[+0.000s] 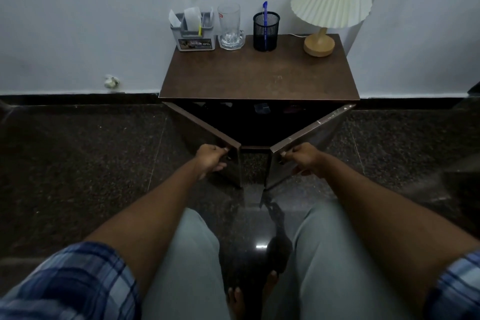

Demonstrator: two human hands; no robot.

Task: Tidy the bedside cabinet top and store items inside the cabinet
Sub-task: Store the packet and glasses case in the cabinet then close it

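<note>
A dark brown bedside cabinet (pixel 259 78) stands against the wall with both doors swung partway out toward me. My left hand (pixel 211 157) grips the handle of the left door (pixel 202 125). My right hand (pixel 301 157) grips the handle of the right door (pixel 311 132). Inside the cabinet (pixel 262 109) it is dark, and a few dim items lie there that I cannot make out. Along the back of the top stand a grey organiser (pixel 194 31) with papers, a glass mug (pixel 230 27), a black mesh pen cup (pixel 266 31) with a blue pen, and a lamp (pixel 327 8).
The pale wall rises right behind the cabinet. Dark polished stone floor (pixel 91 163) spreads on both sides. My knees and bare feet (pixel 249 296) are in front of the doors. A small crumpled white thing (pixel 111 81) lies at the wall's base on the left.
</note>
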